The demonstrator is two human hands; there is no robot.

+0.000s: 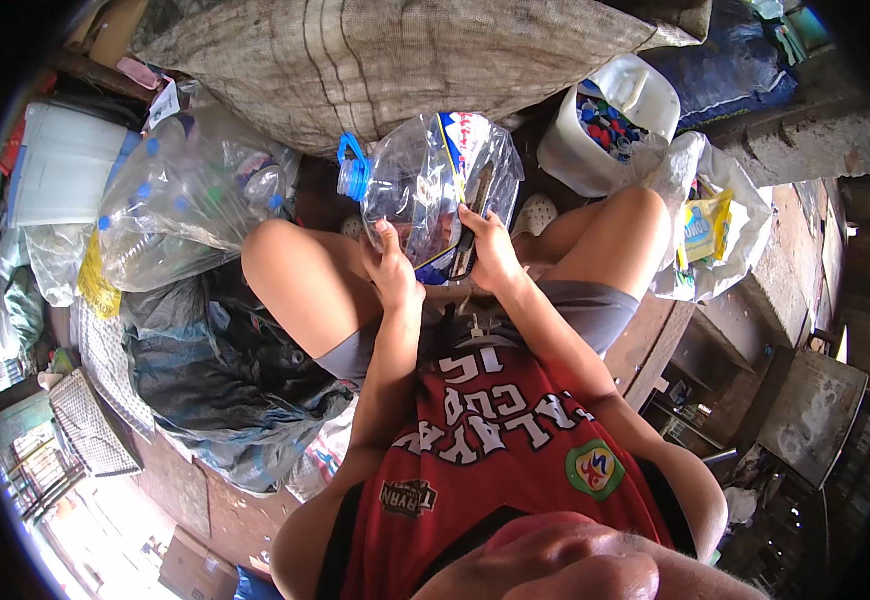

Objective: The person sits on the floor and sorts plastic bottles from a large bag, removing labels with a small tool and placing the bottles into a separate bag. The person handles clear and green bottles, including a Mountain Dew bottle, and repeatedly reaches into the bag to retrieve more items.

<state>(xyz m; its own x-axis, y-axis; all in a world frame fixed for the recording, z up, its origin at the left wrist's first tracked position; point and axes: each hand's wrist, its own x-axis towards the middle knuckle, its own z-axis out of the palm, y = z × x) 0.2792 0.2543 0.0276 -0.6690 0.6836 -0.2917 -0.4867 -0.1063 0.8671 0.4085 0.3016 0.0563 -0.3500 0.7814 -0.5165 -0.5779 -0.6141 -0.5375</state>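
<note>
A large clear plastic bottle [405, 187] lies on its side between the knees, its neck to the left with a blue ring and handle [354, 169]. A printed label wraps it. At the bottle's near left side my left hand [393, 266] supports it, thumb up. My right hand [489, 251] grips a dark utility knife [464, 251] against the label near the base, and its fingers also touch the bottle. Whether the knife's blade cuts into the plastic cannot be told.
A big woven sack [405, 67] spans the far side. On the right are a white container [581, 154] of coloured caps and a white bag [750, 240] of wrappers. To the left lie a clear bag [179, 202] of bottles and a dark sack [217, 390].
</note>
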